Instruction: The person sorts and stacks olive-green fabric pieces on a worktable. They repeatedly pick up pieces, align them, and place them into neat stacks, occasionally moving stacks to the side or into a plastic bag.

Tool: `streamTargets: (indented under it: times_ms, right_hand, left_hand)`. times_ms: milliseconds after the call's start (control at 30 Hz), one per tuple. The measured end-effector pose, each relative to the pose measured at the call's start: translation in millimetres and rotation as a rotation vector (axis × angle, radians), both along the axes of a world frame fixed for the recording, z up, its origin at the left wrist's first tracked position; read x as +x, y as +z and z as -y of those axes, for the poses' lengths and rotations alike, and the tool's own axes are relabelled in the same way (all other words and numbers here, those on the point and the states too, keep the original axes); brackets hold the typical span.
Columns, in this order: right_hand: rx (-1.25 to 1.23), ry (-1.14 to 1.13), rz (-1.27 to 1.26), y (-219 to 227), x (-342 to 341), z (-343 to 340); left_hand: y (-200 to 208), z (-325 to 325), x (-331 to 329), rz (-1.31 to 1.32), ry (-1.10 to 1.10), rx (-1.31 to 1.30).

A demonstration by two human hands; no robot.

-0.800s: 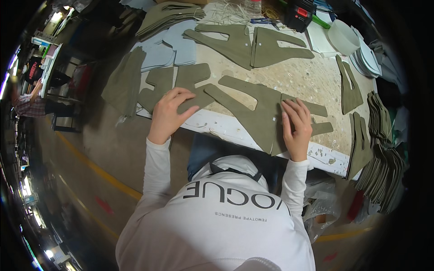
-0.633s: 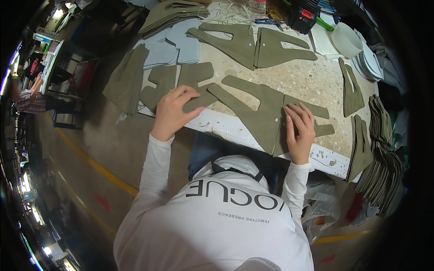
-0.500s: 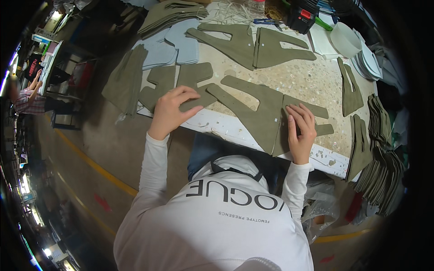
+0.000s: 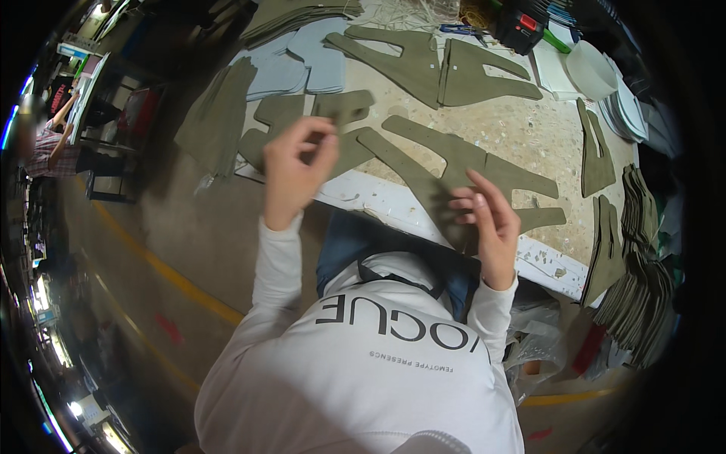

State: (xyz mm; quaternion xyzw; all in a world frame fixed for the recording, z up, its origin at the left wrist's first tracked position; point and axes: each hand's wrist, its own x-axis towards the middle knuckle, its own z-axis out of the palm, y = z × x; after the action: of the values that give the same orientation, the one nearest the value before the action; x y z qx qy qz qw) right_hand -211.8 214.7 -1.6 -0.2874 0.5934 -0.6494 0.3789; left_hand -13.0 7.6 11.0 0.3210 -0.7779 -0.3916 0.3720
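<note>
- Left hand (image 4: 297, 172) was blurred over the left piece (image 4: 283, 112), its grip narrow, thumb near index; whether they pinched anything, I could not tell.
- Right hand (image 4: 493, 231) was over the centre piece (image 4: 408, 166), hiding part of it, fingers half curled, index raised; whether it held or touched anything, I could not tell.
- Centre piece, olive, lay at the near side of the table (image 4: 552, 136).
- Olive stack (image 4: 302, 21) was cut off at the upper edge.
- White top (image 4: 363, 378) bore dark upside-down lettering, large and small; white squares marked the far pair (image 4: 412, 64).
- Half a second earlier, the right hand had lain flatter and farther right, and the left thumb had stood well apart.
</note>
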Motion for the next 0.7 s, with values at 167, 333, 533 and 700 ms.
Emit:
streamTargets:
  times_ms: [167,333,533,700]
  right_hand:
    - [0.06,0.095,-0.113,-12,32,34]
    - [0.03,0.115,-0.545,-12,45,38]
    - [0.01,-0.01,-0.41,12,38,31]
    - [-0.097,-0.164,-0.174,51,-7,-25]
  left_hand:
    - [-4,-34,-18,0.058,-0.135,0.013]
    - [-9,8,36,0.444,0.395,-0.331]
    - [-35,12,42,0.549,0.497,-0.419]
    - [-15,25,53,0.513,0.5,-0.28]
